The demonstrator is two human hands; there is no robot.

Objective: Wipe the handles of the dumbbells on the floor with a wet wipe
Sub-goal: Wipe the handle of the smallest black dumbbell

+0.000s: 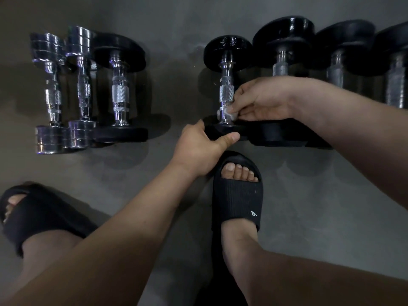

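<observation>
The right hand [262, 102] pinches a white wet wipe [231, 114] against the dumbbell [227, 62] handle [225, 93]. The left hand [203, 146] grips that dumbbell's near black plate [223, 130] on the floor [176, 85].

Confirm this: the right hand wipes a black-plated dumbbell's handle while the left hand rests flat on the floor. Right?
Wrong on the left hand: the head view shows it gripping that dumbbell's near plate, not resting on the floor. The right hand does hold the wipe against the handle.
</observation>
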